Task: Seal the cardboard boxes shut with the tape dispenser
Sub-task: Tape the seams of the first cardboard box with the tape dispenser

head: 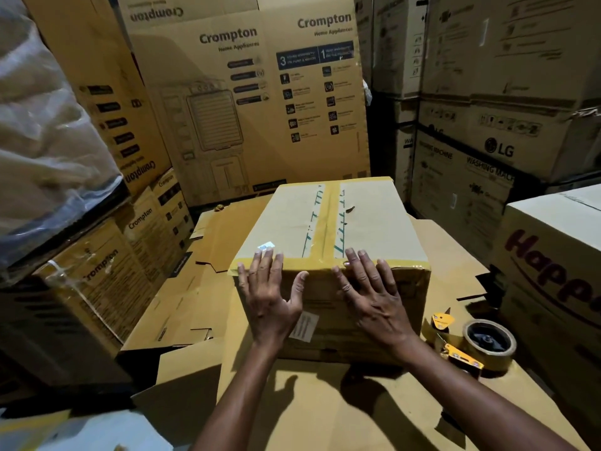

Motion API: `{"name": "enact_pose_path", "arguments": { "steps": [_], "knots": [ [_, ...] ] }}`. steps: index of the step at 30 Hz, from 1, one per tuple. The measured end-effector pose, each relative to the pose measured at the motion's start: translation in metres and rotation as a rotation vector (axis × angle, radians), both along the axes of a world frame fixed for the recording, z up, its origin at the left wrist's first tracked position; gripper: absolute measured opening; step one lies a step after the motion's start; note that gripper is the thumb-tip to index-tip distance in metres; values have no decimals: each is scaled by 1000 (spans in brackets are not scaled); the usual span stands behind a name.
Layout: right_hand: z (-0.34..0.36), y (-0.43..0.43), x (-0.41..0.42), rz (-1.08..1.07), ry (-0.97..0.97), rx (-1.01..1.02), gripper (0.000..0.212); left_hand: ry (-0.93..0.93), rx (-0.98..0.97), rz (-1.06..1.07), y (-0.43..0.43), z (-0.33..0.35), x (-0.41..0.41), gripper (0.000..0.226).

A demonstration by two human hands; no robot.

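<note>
The box (pixel 292 222) sits in the middle of the frame, flaps closed. One strip of tape (pixel 328 216) runs along its centre seam, and another crosses the near top edge and folds onto the front face.

Both hands lie flat on that near edge, well apart from each other and gripping nothing. The left hand (pixel 270 294) has straight, spread fingers reaching over the left corner. The right hand (pixel 374 294) presses beside the end of the centre strip. They look to be rubbing the edge tape down.

The dispenser (pixel 471 345) lies at lower right, just beside the box and near the right forearm. Box and dispenser rest on flattened cardboard (pixel 325 402).

Around them stand stacked cartons: Crompton ones (pixel 247 92) at upper centre and left, LG ones (pixel 487 148) at upper right. Plastic wrap (pixel 39 125) fills the upper left.

- **Lifting tape:** The edge tape looks wrinkled toward the right corner. If it is pressed unevenly, creases could stay and the tape could lift.
- **Sliding box:** The sheet underneath is loose, so a hard forward push may slide the box away.
- **Dispenser teeth:** I cannot see which way the cutting teeth face. A careless reach back with the right arm could catch them, or knock the roll off the sheet.
</note>
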State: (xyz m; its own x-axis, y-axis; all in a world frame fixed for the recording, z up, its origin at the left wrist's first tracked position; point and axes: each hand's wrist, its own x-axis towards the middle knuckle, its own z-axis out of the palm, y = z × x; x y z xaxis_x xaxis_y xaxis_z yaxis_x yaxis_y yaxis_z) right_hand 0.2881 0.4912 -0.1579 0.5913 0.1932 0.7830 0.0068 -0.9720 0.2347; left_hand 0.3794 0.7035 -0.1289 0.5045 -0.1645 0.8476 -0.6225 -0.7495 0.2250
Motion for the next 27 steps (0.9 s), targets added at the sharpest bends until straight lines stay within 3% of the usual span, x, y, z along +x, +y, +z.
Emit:
{"name": "enact_pose_path", "arguments": {
  "steps": [4, 7, 10, 17, 20, 23, 27],
  "knots": [
    [-5, 3, 1, -8, 8, -12, 62, 102, -23, 41, 3, 2, 3, 75],
    [5, 11, 1, 101, -2, -81, 48, 117, -17, 53, 4, 2, 3, 75],
    [19, 26, 7, 226, -22, -127, 44, 122, -31, 48, 6, 0, 4, 64],
    [24, 40, 28, 132, 22, -119, 67, 80, -123, 21, 2, -9, 7, 28],
    [21, 33, 22, 152, 79, -190, 56, 75, -211, -29, 1, -11, 3, 29],
    [27, 33, 16, 236, 51, -105, 24, 112, -391, -2, 4, -13, -2, 52],
    [52, 52, 22, 314, -38, 60, 23, 273, -589, 42, 16, -9, -2, 113]
  ]
}}
